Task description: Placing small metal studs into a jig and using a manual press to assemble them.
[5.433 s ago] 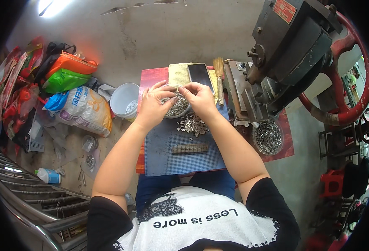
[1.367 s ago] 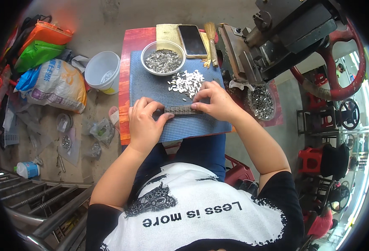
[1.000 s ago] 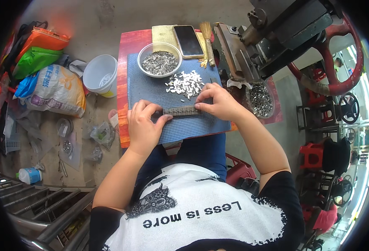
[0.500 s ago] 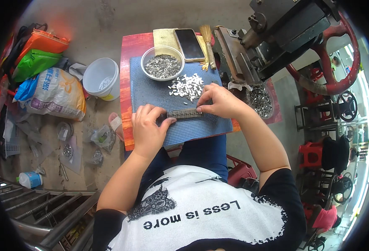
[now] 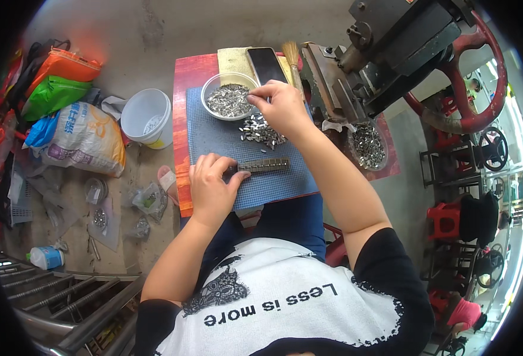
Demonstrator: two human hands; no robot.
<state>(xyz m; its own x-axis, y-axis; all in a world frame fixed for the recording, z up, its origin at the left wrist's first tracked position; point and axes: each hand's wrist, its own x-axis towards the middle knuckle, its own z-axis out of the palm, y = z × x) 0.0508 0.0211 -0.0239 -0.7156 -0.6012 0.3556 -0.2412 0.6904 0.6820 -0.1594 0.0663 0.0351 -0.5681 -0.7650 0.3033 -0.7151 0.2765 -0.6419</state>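
Note:
A slim grey metal bar with a row of notches [image 5: 268, 165] lies on the blue textured mat [image 5: 214, 142]. My left hand [image 5: 213, 185] grips its left end between thumb and fingers. My right hand [image 5: 280, 108] is raised at the right rim of a clear round bowl [image 5: 230, 117], thumb and fingertips drawn together; whatever they hold is too small to make out. Small silvery metal pieces [image 5: 230, 99] fill much of the bowl. Between bowl and bar sits a loose pile of small white and silvery pieces [image 5: 260, 133], partly under my right hand.
Behind the bowl lie a phone [image 5: 265, 65] and a straw brush [image 5: 292, 56]. A dark press with a red handwheel [image 5: 472, 113] stands right, beside a tub of metal pieces [image 5: 368, 145]. Left on the floor are a white bucket [image 5: 137, 121], sacks [image 5: 77, 142] and small plastic bags [image 5: 150, 197].
My right hand has left the bar's right end and moved up and away to the bowl's rim. My left hand keeps its grip on the bar.

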